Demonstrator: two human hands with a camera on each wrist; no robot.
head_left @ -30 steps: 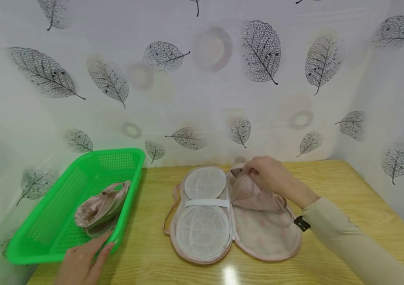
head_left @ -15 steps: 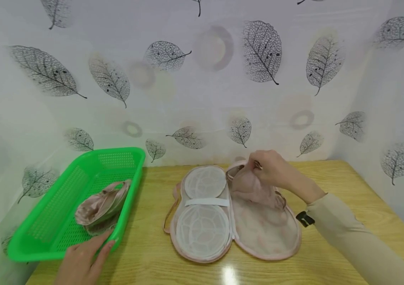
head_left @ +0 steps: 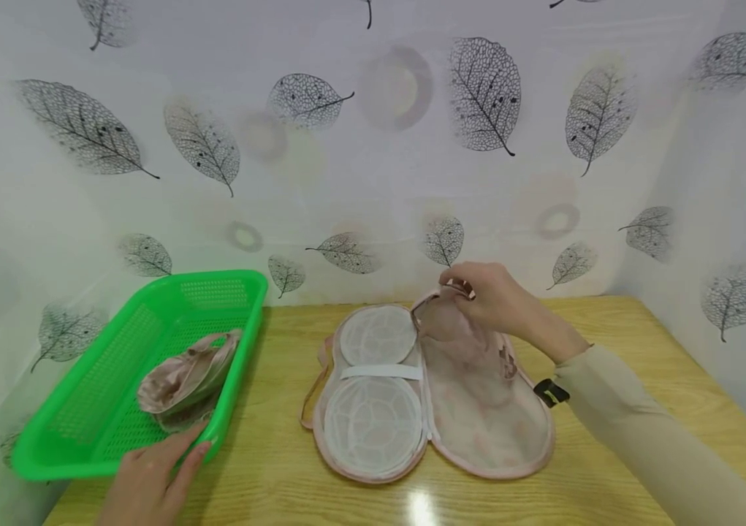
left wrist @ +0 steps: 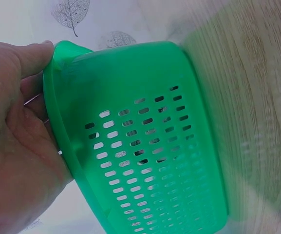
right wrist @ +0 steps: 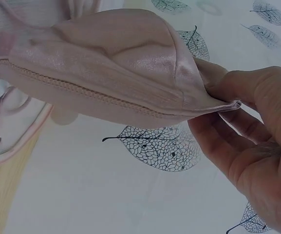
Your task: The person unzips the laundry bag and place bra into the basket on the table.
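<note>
At the upper end of an opened bra wash bag [head_left: 491,438], my right hand [head_left: 500,303] pinches the edge of a pink bra [head_left: 454,321]. The right wrist view shows the bra's smooth cup [right wrist: 125,53] stretched away from my thumb and fingers. Part of the bra lies over the bag's right half. My left hand [head_left: 152,475] grips the near right corner of a green plastic basket [head_left: 250,351], thumb outside the rim and fingers over it. In the left wrist view the hand [left wrist: 18,126] holds that rim beside the slotted wall [left wrist: 125,68]. Another pink crumpled garment [head_left: 185,383] lies in the basket.
The bag's left half holds two round white mesh compartments [head_left: 374,427] with a white strap [head_left: 382,372] between them. A pink loop handle [head_left: 310,402] sticks out at its left. A leaf-patterned sheet [head_left: 359,175] hangs behind the wooden table [head_left: 267,482].
My right hand has risen slightly and shifted a little left, drawing the bra's edge up with it. The left hand stays on the basket rim.
</note>
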